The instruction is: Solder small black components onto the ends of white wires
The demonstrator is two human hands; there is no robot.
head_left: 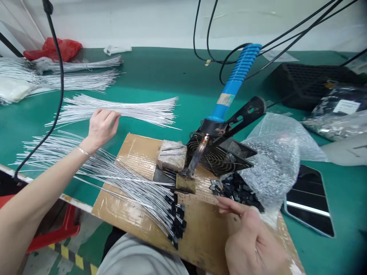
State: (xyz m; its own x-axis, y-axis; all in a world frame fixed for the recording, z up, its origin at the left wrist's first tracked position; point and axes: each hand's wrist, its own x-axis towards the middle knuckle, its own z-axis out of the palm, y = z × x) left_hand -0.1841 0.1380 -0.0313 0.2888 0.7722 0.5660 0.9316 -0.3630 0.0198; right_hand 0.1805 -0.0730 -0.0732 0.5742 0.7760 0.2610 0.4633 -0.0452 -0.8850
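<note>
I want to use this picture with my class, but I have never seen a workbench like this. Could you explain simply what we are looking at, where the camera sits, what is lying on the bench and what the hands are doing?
The camera is worn on a person's head and looks down at their own two bare hands over a green bench. The left hand reaches out and touches a fanned bundle of thin white wires. The right hand rests low on a brown board, fingers pointing at a pile of small black parts spilling from a bubble-wrap bag; it holds nothing that I can see. On the board lie more white wires with black ends. A soldering iron with a blue handle leans in a black stand, its tip down by a small sponge block. A phone lies at the right.
</note>
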